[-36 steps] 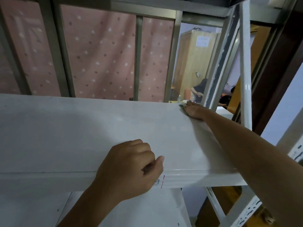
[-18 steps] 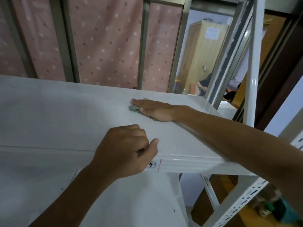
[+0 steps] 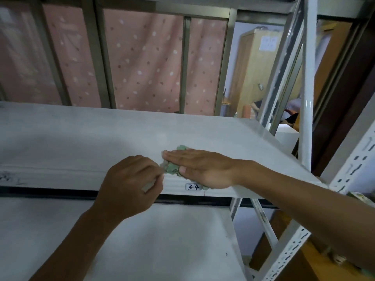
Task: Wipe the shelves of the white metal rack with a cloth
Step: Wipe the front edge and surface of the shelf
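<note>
Pink dotted curtain (image 3: 146,63) behind grey bars; wooden cabinet (image 3: 257,72) beyond.

i see a pale green cloth (image 3: 172,167) on the white shelf (image 3: 101,138); behind, a pink curtain (image 3: 146,63) with white and brown dots.

The shelf (image 3: 85,136) top lies bare left of and behind both hands. At the right, posts (image 3: 306,110) and a diagonal brace (image 3: 284,63) close the end.

Label (image 3: 193,187) on shelf front edge (image 3: 81,177): "3-4".
</note>
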`<state>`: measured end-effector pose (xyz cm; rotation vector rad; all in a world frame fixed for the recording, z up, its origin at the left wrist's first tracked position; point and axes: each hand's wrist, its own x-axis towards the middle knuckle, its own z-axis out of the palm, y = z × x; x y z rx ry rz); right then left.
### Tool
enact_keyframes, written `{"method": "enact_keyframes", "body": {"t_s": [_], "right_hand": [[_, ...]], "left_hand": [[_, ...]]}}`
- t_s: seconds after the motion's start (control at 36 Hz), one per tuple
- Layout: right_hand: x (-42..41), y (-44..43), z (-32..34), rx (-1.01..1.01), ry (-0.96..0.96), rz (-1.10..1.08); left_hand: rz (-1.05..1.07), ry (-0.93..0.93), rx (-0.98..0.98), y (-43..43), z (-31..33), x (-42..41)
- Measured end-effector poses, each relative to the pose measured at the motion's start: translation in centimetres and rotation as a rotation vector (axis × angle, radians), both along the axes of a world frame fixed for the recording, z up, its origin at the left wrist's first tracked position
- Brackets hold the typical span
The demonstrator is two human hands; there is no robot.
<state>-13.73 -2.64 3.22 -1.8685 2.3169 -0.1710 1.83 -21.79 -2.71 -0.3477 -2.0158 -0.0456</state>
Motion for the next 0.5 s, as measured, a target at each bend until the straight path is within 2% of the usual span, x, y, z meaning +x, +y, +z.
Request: {"method": "enact_keyframes", "body": {"t_s": [0.06,0.14,0.31,0.5], "right_hand": [[1.5,0.2,-0.1,-0.027,0.008,-0.094],[4.0,0.1,-0.5,-0.103,0.115,-0.22],[7.4,-2.2,-2.6,-0.276,0.305,-0.43],[9.6,-7.2,-4.5,-0.454,0.359,-0.625]], "left_hand": [[0.024,-0.015,-0.008,-0.5,-0.7,0.7],[0.068,-0.003,-0.074,-1.3,-1.6,1.5],[0.121,0.023,-0.082,-2.7,-2.2,2.5],[0.171,0.066,-0.147,-4.8,-2.8,4.3]]}}
